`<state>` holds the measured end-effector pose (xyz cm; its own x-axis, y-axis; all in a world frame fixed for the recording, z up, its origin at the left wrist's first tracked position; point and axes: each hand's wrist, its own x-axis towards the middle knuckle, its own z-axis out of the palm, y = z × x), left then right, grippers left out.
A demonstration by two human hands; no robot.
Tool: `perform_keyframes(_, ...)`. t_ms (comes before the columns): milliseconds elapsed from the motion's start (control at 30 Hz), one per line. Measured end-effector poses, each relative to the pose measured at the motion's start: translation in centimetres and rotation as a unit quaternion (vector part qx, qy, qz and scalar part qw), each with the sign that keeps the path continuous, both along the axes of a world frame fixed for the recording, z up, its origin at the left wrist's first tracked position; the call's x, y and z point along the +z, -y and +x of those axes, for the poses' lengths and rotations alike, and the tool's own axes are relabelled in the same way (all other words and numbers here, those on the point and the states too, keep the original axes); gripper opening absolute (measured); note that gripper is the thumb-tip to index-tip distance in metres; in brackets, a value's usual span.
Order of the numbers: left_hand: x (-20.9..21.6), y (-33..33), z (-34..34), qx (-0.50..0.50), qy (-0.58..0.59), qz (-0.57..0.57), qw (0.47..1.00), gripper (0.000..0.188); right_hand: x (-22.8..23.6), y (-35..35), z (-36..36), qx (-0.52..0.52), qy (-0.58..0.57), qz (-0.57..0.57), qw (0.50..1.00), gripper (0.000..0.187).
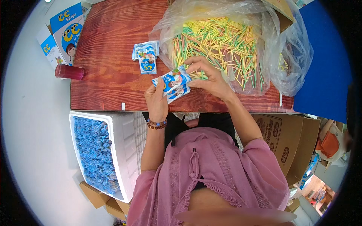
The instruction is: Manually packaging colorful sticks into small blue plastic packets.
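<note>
Just above the table's front edge, my left hand (156, 96) grips small blue-and-white printed packets (174, 86), its thumb on top. At least two overlap there, slightly fanned. My right hand (211, 77) has its fingertips and thumb at the right end of these packets, curled around that edge. Whether the packets have anything inside cannot be seen. Farther left, a small stack of like packets (147, 62) lies on the table. Beyond my right hand, a heap of thin yellow, green and orange sticks (222, 47) spreads over a clear plastic bag (164, 30).
The table (109, 49) is reddish-brown wood. A dark red cylinder (69, 72) lies at its left edge near printed boxes (67, 35). Below left stands a white foam box (122, 150) full of blue packets. A cardboard carton (279, 139) is at lower right, a blue surface (324, 64) at far right.
</note>
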<state>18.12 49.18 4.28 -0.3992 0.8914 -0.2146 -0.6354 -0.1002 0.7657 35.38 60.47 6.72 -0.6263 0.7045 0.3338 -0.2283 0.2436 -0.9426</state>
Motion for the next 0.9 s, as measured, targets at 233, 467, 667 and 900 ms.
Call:
perform_keyframes(233, -1.2, -0.3, 0.7, -0.036, -0.025, -0.021, 0.999, 0.023, -0.3, 0.3, -0.4, 0.106, 0.096, 0.089, 0.986, 0.031)
perform_keyframes(467, -1.1, 0.0, 1.9, 0.002, -0.025, -0.014, 1.0, 0.027, -0.8, -0.1, -0.3, 0.115, 0.055, 0.163, 0.978, 0.028)
perform_keyframes(667, -2.0, 0.6, 1.3, 0.03, -0.082, -0.05, 0.995, 0.028, -1.0, -0.7, 2.3, 0.111, 0.083, 0.023, 0.99, 0.017)
perform_keyframes(900, -0.3, 1.2, 0.2, 0.113, -0.062, -0.07, 0.989, 0.03, -4.1, -5.7, 2.0, -0.155, 0.278, 0.06, 0.946, 0.018)
